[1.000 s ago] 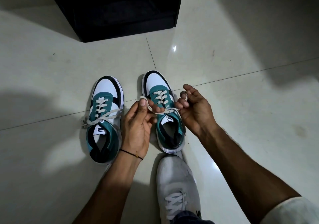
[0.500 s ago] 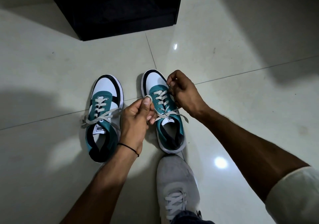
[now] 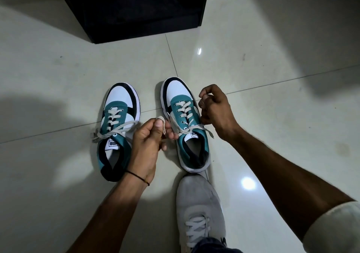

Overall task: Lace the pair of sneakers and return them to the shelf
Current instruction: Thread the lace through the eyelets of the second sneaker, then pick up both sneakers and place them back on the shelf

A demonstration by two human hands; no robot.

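Note:
Two teal, white and black sneakers stand side by side on the tiled floor, toes pointing away from me. The left sneaker (image 3: 118,124) has its cream lace tied across the tongue. My left hand (image 3: 150,141) pinches a loop of the right sneaker's lace (image 3: 161,122) between thumb and fingers, beside the right sneaker (image 3: 185,120). My right hand (image 3: 216,110) hovers over that sneaker's right side with fingers curled; a bit of lace seems pinched at the fingertips. A loose lace end (image 3: 209,134) trails off the shoe to the right.
A black shelf unit (image 3: 136,7) stands on the floor just beyond the sneakers. My own foot in a grey sneaker (image 3: 198,210) rests right behind the right sneaker. Glossy pale tiles (image 3: 272,77) surround everything.
My right hand moved from the lace rows near the toe back to the shoe's right side. My left hand keeps the lace loop and has shifted slightly left.

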